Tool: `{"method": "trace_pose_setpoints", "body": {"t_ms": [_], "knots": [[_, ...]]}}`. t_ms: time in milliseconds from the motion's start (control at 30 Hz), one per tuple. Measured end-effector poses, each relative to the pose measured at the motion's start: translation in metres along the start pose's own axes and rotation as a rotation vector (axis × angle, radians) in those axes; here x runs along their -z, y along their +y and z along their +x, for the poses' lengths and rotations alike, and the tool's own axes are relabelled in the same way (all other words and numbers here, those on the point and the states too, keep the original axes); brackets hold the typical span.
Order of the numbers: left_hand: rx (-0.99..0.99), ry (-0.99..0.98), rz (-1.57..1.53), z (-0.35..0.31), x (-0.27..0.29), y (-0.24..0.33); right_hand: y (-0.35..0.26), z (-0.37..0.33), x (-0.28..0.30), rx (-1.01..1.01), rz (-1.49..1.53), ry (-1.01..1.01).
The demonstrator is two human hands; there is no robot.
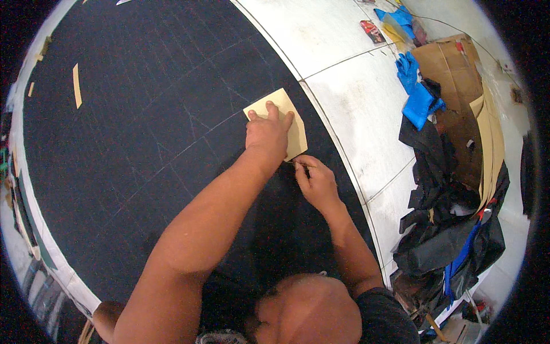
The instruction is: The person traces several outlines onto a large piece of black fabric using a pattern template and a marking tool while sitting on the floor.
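Observation:
My left hand presses flat on a tan card pattern piece that lies on a large sheet of black fabric marked with faint chalk lines. Just below the card's lower edge, my right hand pinches a small thin marking tool, its tip touching the fabric by the card's corner. Both forearms come in from the lower edge, the left one crossing over the fabric.
The black fabric covers a white work table. A pile of black cloth scraps, blue pieces and brown cardboard patterns lie at the right. A narrow tan strip rests on the fabric at the far left.

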State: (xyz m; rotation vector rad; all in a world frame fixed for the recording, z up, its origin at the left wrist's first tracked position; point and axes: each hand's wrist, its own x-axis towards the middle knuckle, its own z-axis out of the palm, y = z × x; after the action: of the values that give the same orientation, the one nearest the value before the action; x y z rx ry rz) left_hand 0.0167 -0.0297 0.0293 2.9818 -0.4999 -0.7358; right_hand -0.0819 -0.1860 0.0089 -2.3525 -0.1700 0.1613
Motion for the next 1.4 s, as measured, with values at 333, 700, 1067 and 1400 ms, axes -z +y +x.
{"method": "trace_pose_setpoints", "body": {"t_ms": [333,700,1067,1400], "knots": [[0.012,-0.032,-0.023,0.000,0.006,0.001,0.007,0.009,0.010,-0.094,-0.110,0.034],[0.038,-0.123,-0.091,-0.001,0.015,0.002,0.014,0.008,0.012,-0.077,-0.122,0.144],[0.038,-0.115,-0.072,-0.001,0.012,-0.001,-0.009,0.001,0.003,0.026,-0.121,-0.005],[-0.001,0.119,-0.008,-0.101,-0.031,-0.072,-0.011,-0.103,-0.022,-0.183,0.359,0.067]]}}
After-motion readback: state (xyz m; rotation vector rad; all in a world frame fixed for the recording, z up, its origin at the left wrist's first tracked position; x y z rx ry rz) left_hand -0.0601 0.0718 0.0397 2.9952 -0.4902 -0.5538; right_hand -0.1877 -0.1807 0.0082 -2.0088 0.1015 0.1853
